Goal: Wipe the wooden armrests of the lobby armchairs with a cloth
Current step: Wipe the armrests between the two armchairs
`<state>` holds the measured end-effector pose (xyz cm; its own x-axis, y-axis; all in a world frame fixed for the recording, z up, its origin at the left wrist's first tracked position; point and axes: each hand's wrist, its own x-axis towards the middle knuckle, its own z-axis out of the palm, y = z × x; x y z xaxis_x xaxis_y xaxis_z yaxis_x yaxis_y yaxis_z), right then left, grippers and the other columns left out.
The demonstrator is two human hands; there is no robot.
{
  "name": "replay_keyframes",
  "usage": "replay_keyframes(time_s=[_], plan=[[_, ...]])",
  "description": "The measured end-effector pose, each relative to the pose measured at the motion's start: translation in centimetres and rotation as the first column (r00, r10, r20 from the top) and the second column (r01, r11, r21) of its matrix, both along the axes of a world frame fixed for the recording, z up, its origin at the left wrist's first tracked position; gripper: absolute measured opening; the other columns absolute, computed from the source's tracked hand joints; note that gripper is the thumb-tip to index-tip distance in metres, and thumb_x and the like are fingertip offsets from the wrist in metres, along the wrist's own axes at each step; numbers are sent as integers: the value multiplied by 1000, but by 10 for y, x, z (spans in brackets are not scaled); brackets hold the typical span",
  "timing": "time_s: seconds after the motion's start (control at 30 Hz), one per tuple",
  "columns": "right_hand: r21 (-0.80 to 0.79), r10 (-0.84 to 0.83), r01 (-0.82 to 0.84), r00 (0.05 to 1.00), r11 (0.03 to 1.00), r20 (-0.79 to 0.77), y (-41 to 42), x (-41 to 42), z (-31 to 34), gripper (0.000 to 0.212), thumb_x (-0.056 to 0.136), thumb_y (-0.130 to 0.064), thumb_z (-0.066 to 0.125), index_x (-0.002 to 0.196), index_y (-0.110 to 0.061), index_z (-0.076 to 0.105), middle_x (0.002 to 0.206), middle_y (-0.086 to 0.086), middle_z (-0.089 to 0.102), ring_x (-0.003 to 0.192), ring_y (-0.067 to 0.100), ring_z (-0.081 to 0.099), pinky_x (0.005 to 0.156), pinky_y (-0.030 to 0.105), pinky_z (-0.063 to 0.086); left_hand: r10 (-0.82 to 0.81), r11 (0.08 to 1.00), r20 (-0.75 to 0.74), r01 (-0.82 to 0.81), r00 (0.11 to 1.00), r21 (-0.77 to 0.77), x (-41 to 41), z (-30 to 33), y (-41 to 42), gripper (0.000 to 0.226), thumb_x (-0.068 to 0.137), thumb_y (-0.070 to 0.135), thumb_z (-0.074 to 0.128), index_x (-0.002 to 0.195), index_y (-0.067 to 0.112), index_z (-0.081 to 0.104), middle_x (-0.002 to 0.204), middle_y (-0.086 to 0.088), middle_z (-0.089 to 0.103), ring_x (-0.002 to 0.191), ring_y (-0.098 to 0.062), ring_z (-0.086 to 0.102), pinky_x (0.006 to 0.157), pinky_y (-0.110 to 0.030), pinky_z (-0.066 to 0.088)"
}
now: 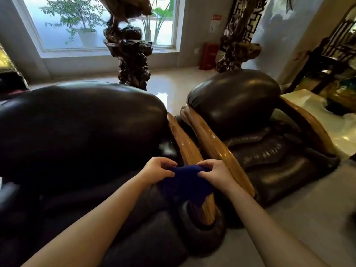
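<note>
A: Where is the cloth (185, 182) right now?

B: Just below the middle of the frame, dark blue, bunched between both hands. The left hand (157, 169) pinches its left edge with curled fingers, and the right hand (214, 171) grips the right edge the same way, fingers closed on the fabric

A: Is it on the wood?

B: It hangs over the near armchair's wooden armrest (185, 143), the glossy tan rail that runs from the centre of the frame down toward the lower middle. Whether the fabric presses on the wood or only drapes in front of it, I cannot tell

A: And the chairs?

B: The near armchair (81, 128), dark brown leather, fills the left half of the frame. The second armchair (250, 120) sits right of centre, its own wooden armrest (213, 143) just beside the first one, the two rails nearly parallel with a narrow dark gap between them

A: Anything behind?

B: A dark carved wooden stand (133, 54) at upper centre in front of a window (96, 24), a potted plant (84, 26) at upper left beyond the glass, and a red box (209, 55) against the wall at upper right of centre
</note>
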<state>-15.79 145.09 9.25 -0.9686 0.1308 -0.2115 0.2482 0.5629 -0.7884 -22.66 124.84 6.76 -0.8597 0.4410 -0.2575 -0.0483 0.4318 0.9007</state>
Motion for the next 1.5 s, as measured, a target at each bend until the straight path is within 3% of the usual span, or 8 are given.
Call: replay_keyframes(time_s=[0.27,0.47,0.7,0.97,1.2,1.3,1.43,1.5], plan=[[-29,137,-138,990,990,-30,92,-118,-45,27,74,-13,68,90,-34,64,91,-10,68,89,6,63,84,34,54,172,985,17,-172,985,-25,-77,-24,82,35,73,0,68,106,12,66,94,0,69,83,-5,64,61,-11,51],[-4,264,-264,965,965,11,141,-188,-117,30,74,-13,69,96,-33,63,83,-19,61,86,0,59,74,18,47,357,931,57,-350,932,-105,-107,-81,136,36,73,0,68,105,15,65,94,3,68,92,-11,64,88,-31,52],[95,346,-349,937,932,40,166,-244,-194,29,75,-16,67,96,-36,62,74,-29,52,71,-15,50,53,5,34,422,902,100,-407,901,-146,-147,-149,169,35,76,4,66,108,18,63,97,5,66,96,-9,62,82,-26,51],[105,382,-374,921,922,-78,179,-342,-261,35,74,-11,66,105,-29,63,87,-25,53,78,-20,45,61,-2,35,467,876,-39,-469,883,-110,-226,-223,185,32,80,5,62,109,19,60,103,6,62,98,-7,58,81,-22,49],[-37,346,-349,936,937,-57,182,-375,-296,38,77,-14,67,111,-30,58,100,-21,55,101,0,52,80,12,39,534,842,-34,-535,845,-68,-253,-258,176,40,80,6,62,117,19,56,114,6,58,106,-6,52,81,-17,43],[-83,89,-93,995,992,-47,183,-369,-308,35,82,-30,62,116,-25,55,106,-14,56,98,3,51,77,16,39,628,777,-43,-629,777,-8,-253,-265,173,40,83,11,61,121,19,53,116,7,57,105,-4,53,89,-24,45],[-130,-81,141,920,981,384,182,-369,-313,31,90,-47,44,96,-18,53,83,-5,52,74,11,49,68,34,44,741,666,184,-741,646,-86,-250,-274,176,41,89,24,52,129,16,44,118,-7,56,92,-14,58,69,-29,53],[-162,-66,135,924,978,376,180,-371,-314,24,90,-38,49,98,-17,57,85,-5,53,74,10,49,61,28,43,736,663,257,-743,626,-88,-251,-277,178,47,88,20,54,132,16,39,113,-8,58,93,-19,60,67,-28,53]])
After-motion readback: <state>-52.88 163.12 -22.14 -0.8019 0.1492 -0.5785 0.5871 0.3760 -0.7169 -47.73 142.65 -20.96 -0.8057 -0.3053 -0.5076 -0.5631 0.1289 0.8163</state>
